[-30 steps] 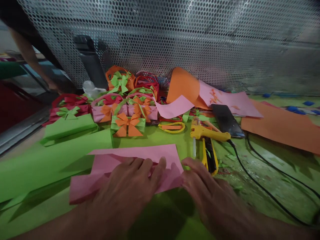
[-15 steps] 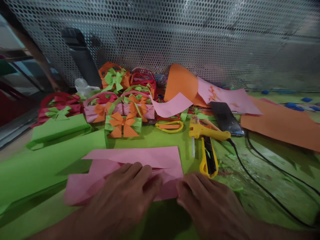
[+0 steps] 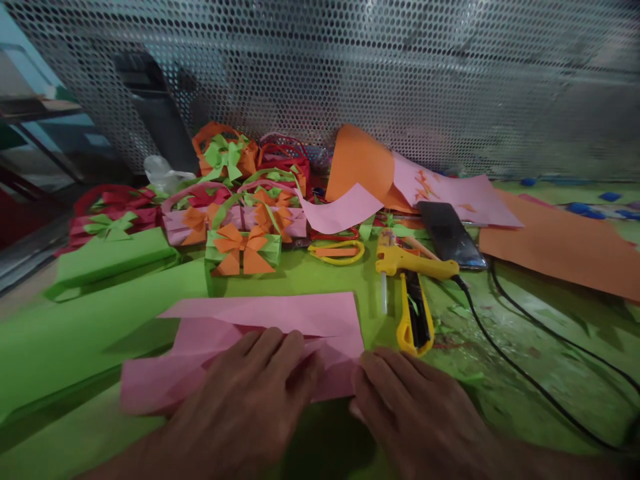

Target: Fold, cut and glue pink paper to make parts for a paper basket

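Observation:
A folded sheet of pink paper (image 3: pixel 300 310) lies in front of me, with creased flaps opening towards the left. My left hand (image 3: pixel 255 393) rests over its middle, fingers bent and gripping the paper near the fold. At the lower right corner, my right hand (image 3: pixel 405 400) has its fingers closed on the edge. Just beyond that hand are a yellow hot glue gun (image 3: pixel 425 265) with a clear glue stick and a yellow-and-black tool (image 3: pixel 416 320). The fingertips of both hands are partly hidden.
Small paper bags with bows, including a green one (image 3: pixel 243 250), stand at the back left. Green folded paper (image 3: pixel 100 320) lies left. A phone (image 3: pixel 450 233), orange paper (image 3: pixel 560 243) and a black cord (image 3: pixel 510 373) are right. A perforated metal panel (image 3: pixel 350 67) rises behind.
The view has shifted slightly, so the things appear a little further left. Both hands stay on the pink paper in nearly the same places.

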Tool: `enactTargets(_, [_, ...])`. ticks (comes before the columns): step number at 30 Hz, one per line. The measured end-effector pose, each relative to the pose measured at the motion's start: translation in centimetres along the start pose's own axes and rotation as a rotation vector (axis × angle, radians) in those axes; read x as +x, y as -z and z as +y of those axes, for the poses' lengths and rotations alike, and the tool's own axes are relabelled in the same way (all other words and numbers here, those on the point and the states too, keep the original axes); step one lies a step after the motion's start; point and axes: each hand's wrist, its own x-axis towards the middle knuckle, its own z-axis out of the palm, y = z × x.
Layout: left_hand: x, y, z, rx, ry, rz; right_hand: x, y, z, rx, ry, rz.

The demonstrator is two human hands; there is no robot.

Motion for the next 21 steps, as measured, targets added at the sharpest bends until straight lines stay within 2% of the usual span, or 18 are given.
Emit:
enactTargets(5, [-0.3,-0.6,0.1,0.056,-0.010,0.014,0.1,-0.1,-0.2,-0.025,0.018,-0.018])
enactTargets(12, [-0.3,-0.6,0.5,0.064,0.030,-0.087,0.9,-0.2,-0.3,0.001,-0.029,-0.077])
enactTargets(14, [-0.2,-0.6,0.6,0.081,0.032,-0.049,0.9,-0.2,-0.4,-0.009,-0.046,-0.067])
enactTargets(19, [-0.5,-1.3,0.7,0.214,-0.043,0.135,1.0,0.1,-0.6,-0.123,-0.051,-0.098])
enactTargets(21, [-0.4,-1.7,0.6,0.293,-0.065,0.261,1.0,0.1,-0.4,-0.132,-0.061,-0.085])
